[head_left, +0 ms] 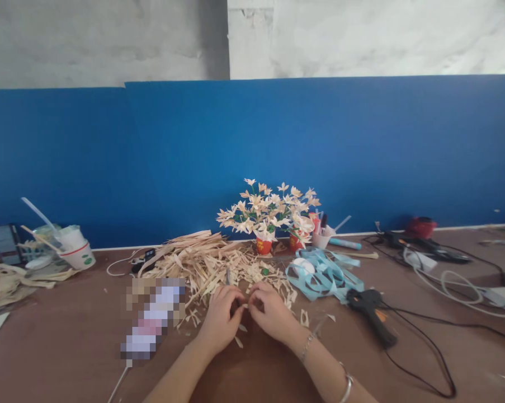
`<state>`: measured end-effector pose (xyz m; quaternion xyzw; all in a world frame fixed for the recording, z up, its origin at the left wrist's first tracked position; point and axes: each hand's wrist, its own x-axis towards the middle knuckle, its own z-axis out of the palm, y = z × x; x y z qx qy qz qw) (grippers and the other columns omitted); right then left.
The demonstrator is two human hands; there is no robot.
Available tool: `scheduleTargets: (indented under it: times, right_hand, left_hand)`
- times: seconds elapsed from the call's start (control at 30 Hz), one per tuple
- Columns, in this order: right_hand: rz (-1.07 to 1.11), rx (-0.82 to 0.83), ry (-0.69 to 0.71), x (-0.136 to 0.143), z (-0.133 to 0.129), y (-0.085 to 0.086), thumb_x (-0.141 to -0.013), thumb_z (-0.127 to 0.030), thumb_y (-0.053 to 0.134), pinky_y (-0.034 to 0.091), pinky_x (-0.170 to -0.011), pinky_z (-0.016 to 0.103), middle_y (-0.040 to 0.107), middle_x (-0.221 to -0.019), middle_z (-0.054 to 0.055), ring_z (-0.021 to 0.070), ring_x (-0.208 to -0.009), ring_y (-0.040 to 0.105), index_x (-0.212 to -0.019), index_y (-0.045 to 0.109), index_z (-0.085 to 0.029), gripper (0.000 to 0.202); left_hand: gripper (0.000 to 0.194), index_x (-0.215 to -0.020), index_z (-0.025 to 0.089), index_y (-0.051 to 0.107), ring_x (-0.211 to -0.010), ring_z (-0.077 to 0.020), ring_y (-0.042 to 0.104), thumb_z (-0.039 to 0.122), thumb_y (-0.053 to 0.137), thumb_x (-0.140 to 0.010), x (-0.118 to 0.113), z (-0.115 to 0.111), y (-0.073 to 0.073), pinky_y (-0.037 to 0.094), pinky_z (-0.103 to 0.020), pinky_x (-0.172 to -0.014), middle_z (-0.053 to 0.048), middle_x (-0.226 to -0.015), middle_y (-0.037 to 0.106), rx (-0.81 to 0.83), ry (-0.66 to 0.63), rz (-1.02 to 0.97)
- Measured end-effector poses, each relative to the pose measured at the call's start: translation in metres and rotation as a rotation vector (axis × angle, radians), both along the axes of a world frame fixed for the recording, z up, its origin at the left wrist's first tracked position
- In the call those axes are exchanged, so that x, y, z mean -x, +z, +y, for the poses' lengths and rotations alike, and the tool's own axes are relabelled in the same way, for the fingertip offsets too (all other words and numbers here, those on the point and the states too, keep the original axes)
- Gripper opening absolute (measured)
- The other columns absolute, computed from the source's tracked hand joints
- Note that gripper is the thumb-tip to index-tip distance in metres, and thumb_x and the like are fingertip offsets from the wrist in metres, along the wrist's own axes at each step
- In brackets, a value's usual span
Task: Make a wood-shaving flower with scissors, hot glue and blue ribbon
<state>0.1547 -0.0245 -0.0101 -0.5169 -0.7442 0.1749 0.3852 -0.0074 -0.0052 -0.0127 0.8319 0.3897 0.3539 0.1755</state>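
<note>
Low over the table's front middle, my left hand (223, 314) and my right hand (274, 314) meet with fingers curled. Both pinch a small pale piece of husk-like strip (246, 305) between their fingertips, mostly covered by the fingers. A thin grey pointed thing (227, 275) shows just above my left hand; whether that hand holds it I cannot tell. Right behind the hands spreads a heap of pale dry strips (206, 263). Several cut petal-shaped scraps (239, 342) lie below the fingertips.
Pale artificial flowers (269, 210) stand in red pots at the back. Light-blue ribbon (325, 274) and a black glue gun (373, 316) with its cord lie to the right. A blurred-out phone-like object (151, 322) with a white cable lies left; farther left stands a paper cup (78, 256).
</note>
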Motion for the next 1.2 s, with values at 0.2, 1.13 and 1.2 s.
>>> scheduleTargets:
  times: [0.2,1.13,1.2]
  right_hand:
    - [0.12,0.077,-0.01,0.002,0.001,0.001,-0.072,-0.007,0.049,0.041,-0.074,0.027,0.059,-0.081,0.005,0.0159,-0.079,0.054,-0.058,0.057,-0.017,0.019]
    - [-0.109,-0.332,-0.146,0.016,-0.007,0.001,-0.07,-0.006,0.05,0.038,-0.074,0.031,0.056,-0.079,0.004,0.018,-0.079,0.05,-0.068,0.053,-0.018,0.012]
    - [-0.11,-0.33,-0.186,0.018,-0.007,-0.001,-0.07,-0.006,0.05,0.038,-0.073,0.031,0.056,-0.078,0.004,0.0181,-0.078,0.05,-0.067,0.052,-0.018,0.013]
  left_hand:
    - [0.012,-0.078,0.023,0.06,-0.094,-0.0222,0.05,0.014,0.052,-0.073,0.002,-0.001,0.004,0.04,-0.039,-0.081,-0.005,-0.094,0.058,-0.08,0.015,0.051]
    - [0.016,-0.053,0.019,0.053,-0.089,-0.0199,0.053,0.012,0.054,-0.067,-0.012,-0.002,-0.008,0.041,-0.038,-0.081,-0.003,-0.089,0.058,0.056,0.216,-0.196]
    - [0.016,-0.053,0.019,0.053,-0.089,-0.0198,0.053,0.013,0.055,-0.068,-0.012,-0.002,-0.008,0.041,-0.037,-0.081,-0.003,-0.089,0.058,0.054,0.216,-0.201]
